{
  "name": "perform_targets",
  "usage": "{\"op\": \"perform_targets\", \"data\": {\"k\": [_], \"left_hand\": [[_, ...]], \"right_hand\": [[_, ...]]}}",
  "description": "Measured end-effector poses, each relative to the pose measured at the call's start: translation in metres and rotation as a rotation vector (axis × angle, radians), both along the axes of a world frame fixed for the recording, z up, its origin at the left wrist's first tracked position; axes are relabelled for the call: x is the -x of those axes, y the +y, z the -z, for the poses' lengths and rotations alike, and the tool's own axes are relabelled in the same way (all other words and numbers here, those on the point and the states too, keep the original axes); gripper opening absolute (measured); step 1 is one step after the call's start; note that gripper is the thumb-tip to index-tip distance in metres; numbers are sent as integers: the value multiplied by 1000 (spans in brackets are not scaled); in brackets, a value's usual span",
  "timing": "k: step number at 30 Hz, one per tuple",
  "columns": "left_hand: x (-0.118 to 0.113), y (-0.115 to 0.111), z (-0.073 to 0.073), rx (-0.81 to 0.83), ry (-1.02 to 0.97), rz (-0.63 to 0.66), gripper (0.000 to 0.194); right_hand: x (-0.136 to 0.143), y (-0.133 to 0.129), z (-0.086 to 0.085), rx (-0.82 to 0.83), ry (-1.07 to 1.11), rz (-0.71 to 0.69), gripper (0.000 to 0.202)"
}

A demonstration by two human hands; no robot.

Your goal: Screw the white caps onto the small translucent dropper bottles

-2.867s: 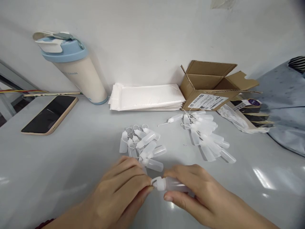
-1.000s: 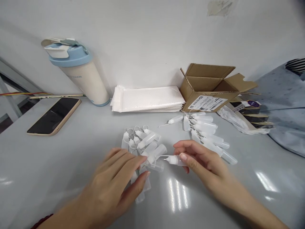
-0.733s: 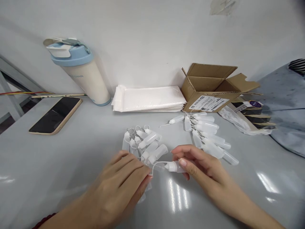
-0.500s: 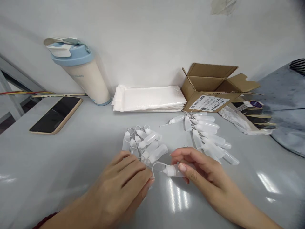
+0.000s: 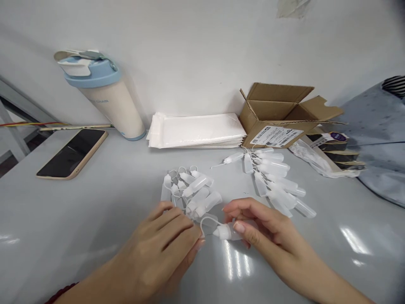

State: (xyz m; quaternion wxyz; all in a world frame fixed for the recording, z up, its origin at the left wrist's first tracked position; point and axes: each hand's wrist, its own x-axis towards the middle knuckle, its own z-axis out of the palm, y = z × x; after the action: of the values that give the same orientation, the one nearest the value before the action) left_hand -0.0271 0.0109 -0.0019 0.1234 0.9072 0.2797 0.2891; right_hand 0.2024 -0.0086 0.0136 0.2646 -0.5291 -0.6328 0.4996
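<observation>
Between thumb and fingers, my right hand (image 5: 262, 234) grips a small translucent bottle (image 5: 232, 231), lying sideways with its white tip and thin needle to the left. A thin white strap loops from the bottle's neck to the fingertips of my left hand (image 5: 171, 240), which pinch its end. Just beyond my left hand lies a cluster of similar bottles (image 5: 194, 185) with looped straps. Behind my right hand, a second group of bottles (image 5: 278, 177) is spread out. My left hand's fingers hide part of the strap's end.
At the back stand a tilted cream tumbler (image 5: 110, 101), a stack of white envelopes (image 5: 196, 130) and an open cardboard box (image 5: 275, 114). A phone (image 5: 74, 154) lies at left. Right of the box are a plastic-wrapped package (image 5: 335, 154) and grey fabric (image 5: 376, 143).
The bottle in my right hand has moved slightly down and left, its tip now nearer my left fingertips. The whole view has shifted slightly.
</observation>
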Motion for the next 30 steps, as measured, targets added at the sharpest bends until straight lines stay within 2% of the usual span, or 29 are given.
{"op": "perform_targets", "data": {"k": [17,23,30], "left_hand": [[2,-2,1,8,-14,26,19],[2,-3,2,-76,-1,50,20],[1,-1,2,-63,2,81,22]], "right_hand": [[0,0,1,48,-2,-38,14],[3,-1,2,8,6,-51,10],[4,-2,5,20,32,-60,11]]}}
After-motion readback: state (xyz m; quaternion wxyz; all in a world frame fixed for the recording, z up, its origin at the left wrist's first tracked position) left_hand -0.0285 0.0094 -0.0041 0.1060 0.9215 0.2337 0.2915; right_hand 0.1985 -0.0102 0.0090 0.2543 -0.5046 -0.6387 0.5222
